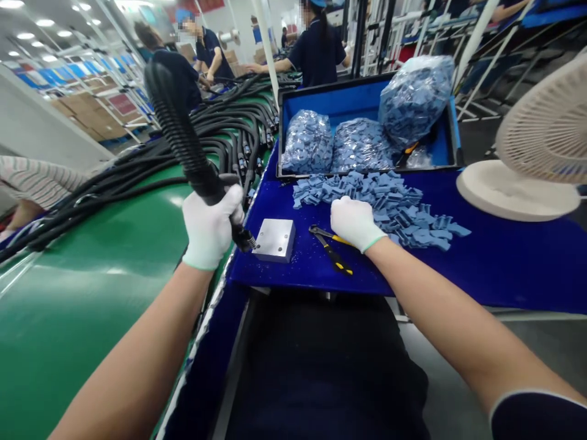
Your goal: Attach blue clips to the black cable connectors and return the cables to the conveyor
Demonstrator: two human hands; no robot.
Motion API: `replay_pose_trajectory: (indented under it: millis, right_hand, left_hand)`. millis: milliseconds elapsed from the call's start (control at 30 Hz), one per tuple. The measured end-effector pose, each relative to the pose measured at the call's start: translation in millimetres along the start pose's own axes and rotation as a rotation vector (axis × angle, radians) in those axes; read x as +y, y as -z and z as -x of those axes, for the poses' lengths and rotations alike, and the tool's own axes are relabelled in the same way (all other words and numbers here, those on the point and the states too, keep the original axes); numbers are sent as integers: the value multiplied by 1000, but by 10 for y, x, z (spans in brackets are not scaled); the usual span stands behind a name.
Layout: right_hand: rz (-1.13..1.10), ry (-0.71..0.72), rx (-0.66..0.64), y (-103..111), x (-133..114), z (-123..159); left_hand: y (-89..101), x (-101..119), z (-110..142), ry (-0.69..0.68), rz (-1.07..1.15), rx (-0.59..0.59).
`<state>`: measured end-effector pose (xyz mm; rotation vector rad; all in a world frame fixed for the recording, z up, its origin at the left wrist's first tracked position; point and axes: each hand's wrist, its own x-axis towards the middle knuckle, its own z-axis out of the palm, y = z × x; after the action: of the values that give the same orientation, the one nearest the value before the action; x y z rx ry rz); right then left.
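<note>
My left hand (208,229), in a white glove, is wrapped round a black corrugated hose (183,134). The hose's connector end (245,238) points down beside a metal block (274,240). My right hand (353,221), also gloved, is closed at the left edge of a pile of blue plastic clips (403,211). Its fingers are curled out of sight, so I cannot make out what is in them. Pliers (331,250) with yellow and black handles lie on the blue table just left of that hand, one handle running towards the wrist.
Behind the pile, a blue bin (353,101) holds several bags of clips (415,98). A fan (518,189) stands at the right. On the left, a green conveyor (105,293) carries many black hoses (233,131). Several people (316,55) stand further back; a striped sleeve (41,174) shows at far left.
</note>
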<state>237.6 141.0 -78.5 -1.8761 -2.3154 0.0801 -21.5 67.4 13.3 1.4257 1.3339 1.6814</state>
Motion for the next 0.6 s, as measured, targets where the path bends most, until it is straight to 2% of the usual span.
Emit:
replay_pose_trajectory:
  millis: [67, 133, 267, 367, 467, 533, 600]
  right_hand:
    - [-26, 28, 60, -67, 44, 46]
    - [-115, 59, 138, -115, 98, 65]
    - [-466, 154, 184, -150, 151, 26]
    - [-689, 223, 151, -85, 117, 55]
    - [-950, 258, 24, 85, -13, 132]
    - [-1045, 334, -49, 224, -174, 164]
    - [-1042, 438, -71, 334, -387, 164]
  left_hand:
    - [-34, -64, -115, -53, -48, -10]
    - [-60, -136, -163, -46, -55, -21]
    - [-84, -267, -113, -10, -60, -24]
    - [-99, -327, -48, -26, -130, 22]
    - [-115, -338, -12, -52, -245, 99]
    - [-106, -325, -10, -45, -264, 78]
    - [-77, -308, -24, -11, -231, -1]
